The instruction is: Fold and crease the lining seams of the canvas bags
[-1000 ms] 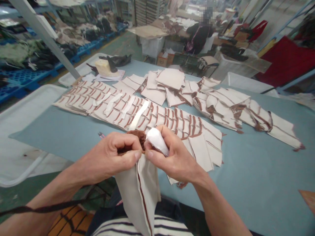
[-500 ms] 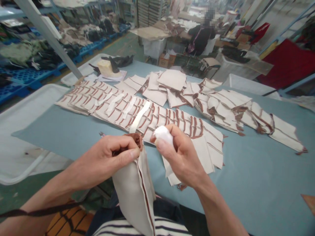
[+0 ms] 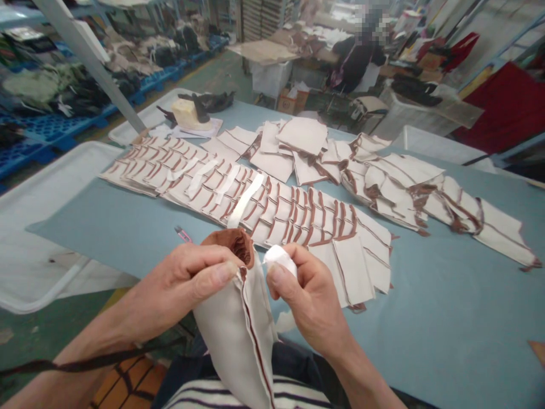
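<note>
My left hand (image 3: pixel 183 284) pinches the upper edge of a cream fabric tube (image 3: pixel 232 326) with brown lining, thumb on the outside. The tube's open mouth faces up and its dark seam runs down toward my lap. Just right of the mouth, my right hand (image 3: pixel 317 301) grips a small white rounded wad (image 3: pixel 281 258) between thumb and fingers; its exact kind is unclear. Beyond both hands, a long row of overlapping cream pieces (image 3: pixel 281 213) with brown edges lies on the table, white strips (image 3: pixel 244 201) across it. Pink-handled snips (image 3: pixel 183 234) rest behind my left hand.
The blue-grey table (image 3: pixel 460 295) also carries loose cream pieces (image 3: pixel 302 136) at the back and right. A yellowish block (image 3: pixel 186 113) sits at the far left end. White bins (image 3: pixel 63 187) stand along the left side. A person (image 3: pixel 357 59) sits in the background.
My right hand has moved slightly down with the white wad, close to the tube's rim. The tube's mouth now shows wider, with more brown lining visible. The view has shifted slightly.
</note>
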`<act>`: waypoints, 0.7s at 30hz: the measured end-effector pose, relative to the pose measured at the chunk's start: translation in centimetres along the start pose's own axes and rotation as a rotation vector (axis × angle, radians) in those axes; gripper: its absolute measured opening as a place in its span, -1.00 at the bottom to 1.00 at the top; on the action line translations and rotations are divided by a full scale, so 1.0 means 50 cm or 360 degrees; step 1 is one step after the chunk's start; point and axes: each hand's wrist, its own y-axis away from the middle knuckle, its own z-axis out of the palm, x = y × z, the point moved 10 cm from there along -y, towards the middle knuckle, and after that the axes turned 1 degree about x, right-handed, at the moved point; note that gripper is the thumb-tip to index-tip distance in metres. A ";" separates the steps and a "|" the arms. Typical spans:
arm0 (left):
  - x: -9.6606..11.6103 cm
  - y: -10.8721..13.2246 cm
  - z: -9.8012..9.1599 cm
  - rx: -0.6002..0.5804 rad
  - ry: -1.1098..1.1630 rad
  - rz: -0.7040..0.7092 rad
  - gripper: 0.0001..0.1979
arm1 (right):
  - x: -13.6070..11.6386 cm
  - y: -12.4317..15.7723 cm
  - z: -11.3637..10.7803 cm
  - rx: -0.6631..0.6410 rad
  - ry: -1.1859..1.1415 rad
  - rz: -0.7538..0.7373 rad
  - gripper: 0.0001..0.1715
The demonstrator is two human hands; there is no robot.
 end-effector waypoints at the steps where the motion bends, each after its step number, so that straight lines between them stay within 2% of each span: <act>1: -0.006 -0.003 0.004 -0.0035 -0.0021 -0.0066 -0.61 | 0.005 0.000 0.000 0.0008 -0.0019 0.0020 -0.47; 6: -0.051 -0.009 0.039 -0.0359 0.0164 -0.0339 -0.66 | 0.040 0.010 0.007 -0.0015 -0.0028 0.0162 -0.55; 8: -0.060 -0.012 0.039 -0.0389 0.0221 -0.0355 -0.67 | 0.049 0.017 0.008 -0.0008 0.0047 0.0205 -0.57; 11: -0.060 -0.018 0.034 -0.0359 0.0193 -0.0322 -0.71 | 0.046 0.020 0.012 -0.0018 0.0152 0.0211 -0.62; 16: -0.043 -0.032 0.026 -0.0244 0.0003 -0.0256 -0.75 | 0.012 0.004 0.023 -0.0069 0.0238 0.0070 -0.74; 21: -0.017 -0.042 0.016 -0.0099 -0.0100 -0.0173 -0.71 | -0.012 -0.005 0.012 0.0035 0.0443 -0.0059 -0.83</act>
